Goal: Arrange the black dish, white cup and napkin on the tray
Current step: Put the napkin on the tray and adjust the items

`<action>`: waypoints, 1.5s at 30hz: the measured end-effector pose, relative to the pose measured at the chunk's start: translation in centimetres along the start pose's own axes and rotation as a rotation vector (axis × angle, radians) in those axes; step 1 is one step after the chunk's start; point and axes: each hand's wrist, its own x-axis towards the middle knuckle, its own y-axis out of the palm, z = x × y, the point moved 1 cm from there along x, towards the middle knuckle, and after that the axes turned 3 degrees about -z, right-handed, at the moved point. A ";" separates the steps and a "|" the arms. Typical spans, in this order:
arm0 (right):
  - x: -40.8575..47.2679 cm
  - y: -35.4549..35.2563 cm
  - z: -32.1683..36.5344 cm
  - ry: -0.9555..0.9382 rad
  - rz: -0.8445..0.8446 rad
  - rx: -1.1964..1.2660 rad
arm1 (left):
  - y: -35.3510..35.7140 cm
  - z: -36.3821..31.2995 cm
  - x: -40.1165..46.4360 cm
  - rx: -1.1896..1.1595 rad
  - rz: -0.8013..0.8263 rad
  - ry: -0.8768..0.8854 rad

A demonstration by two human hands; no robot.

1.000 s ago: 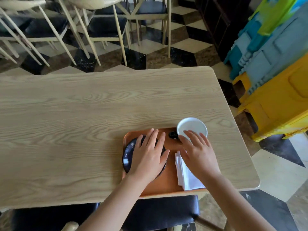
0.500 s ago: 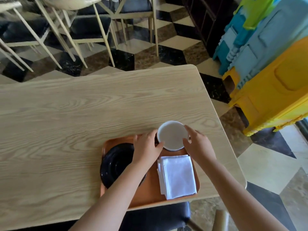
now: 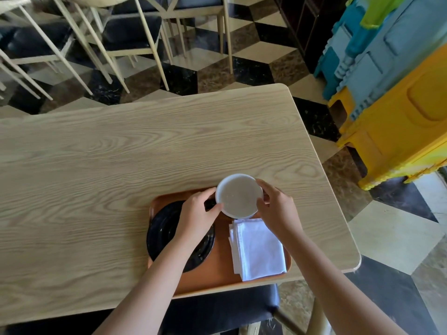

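An orange tray (image 3: 219, 274) lies at the near edge of the wooden table (image 3: 121, 165). On its left half sits the black dish (image 3: 160, 232), partly hidden under my left forearm. A folded white napkin (image 3: 257, 247) lies on the tray's right half. The white cup (image 3: 238, 195) is at the tray's far edge, and both hands grip it. My left hand (image 3: 197, 213) holds its left rim, my right hand (image 3: 274, 209) its right side. A small dark object by the cup is mostly hidden behind my left fingers.
A black-seated chair (image 3: 217, 313) is tucked under the table's near edge. Several pale-framed chairs (image 3: 135, 32) stand beyond the far edge. Stacked yellow and blue plastic crates (image 3: 391, 97) fill the floor to the right.
Both hands left the dish and the napkin and closed on the white cup. The view has shifted, so the tray sits more central.
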 end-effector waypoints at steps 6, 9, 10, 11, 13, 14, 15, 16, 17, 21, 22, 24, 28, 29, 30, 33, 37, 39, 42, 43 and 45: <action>-0.1 0.4 0.1 -0.011 0.010 0.003 | -0.3 0.4 -0.2 -0.020 -0.007 -0.033; -0.3 0.0 0.0 -0.026 0.022 0.015 | -0.2 0.2 -0.5 -0.032 0.000 -0.040; -0.5 -0.3 -0.1 -0.032 0.014 0.026 | -0.2 0.1 -0.8 -0.036 -0.018 -0.053; -0.9 -0.6 -0.2 -0.048 -0.001 0.030 | -0.2 0.0 -1.4 -0.033 -0.068 -0.053; -2.3 -1.4 -1.1 -0.144 -0.049 -0.063 | -0.3 -0.2 -3.1 -0.001 -0.246 0.046; -3.3 -1.8 -1.8 -0.211 -0.063 -0.148 | -0.1 -0.3 -4.3 0.022 -0.300 0.130; -4.3 -2.1 -2.8 -0.283 -0.067 -0.228 | 0.3 -0.5 -5.7 0.052 -0.288 0.226; -5.4 -2.4 -3.8 -0.358 -0.054 -0.300 | 1.1 -0.5 -7.1 0.095 -0.216 0.326; -6.5 -2.5 -4.8 -0.432 -0.018 -0.371 | 2.2 -0.4 -8.4 0.162 -0.110 0.424; -8.7 -2.3 -7.1 -0.575 0.190 -0.596 | 7.0 -0.1 -11.3 0.490 0.167 0.554; -8.8 -2.2 -7.2 -0.568 0.205 -0.610 | 7.4 -0.2 -11.2 0.528 0.181 0.519; -8.9 -1.9 -7.0 -0.546 0.203 -0.606 | 7.5 -0.1 -11.0 0.576 0.189 0.475; -9.2 -1.2 -6.5 -0.530 0.193 -0.599 | 7.2 0.9 -10.9 0.590 0.209 0.472; -9.3 -0.9 -6.4 -0.538 0.189 -0.590 | 7.0 1.2 -11.0 0.588 0.213 0.471; -9.3 -0.7 -6.3 -0.553 0.185 -0.579 | 6.8 1.4 -11.0 0.587 0.213 0.469; -9.4 0.0 -6.0 -0.576 0.192 -0.574 | 6.2 2.2 -11.3 0.583 0.200 0.453; -9.7 0.6 -5.6 -0.582 0.206 -0.619 | 5.8 3.0 -11.5 0.592 0.197 0.451; -9.7 0.8 -5.6 -0.592 0.192 -0.616 | 5.8 3.2 -11.4 0.592 0.205 0.455; -9.8 0.9 -5.8 -0.603 0.166 -0.629 | 5.8 3.4 -11.4 0.596 0.201 0.467; -9.9 0.9 -5.6 -0.596 0.174 -0.624 | 5.7 3.3 -11.5 0.586 0.213 0.457; -9.8 0.7 -5.3 -0.581 0.193 -0.621 | 5.6 3.1 -11.3 0.585 0.220 0.443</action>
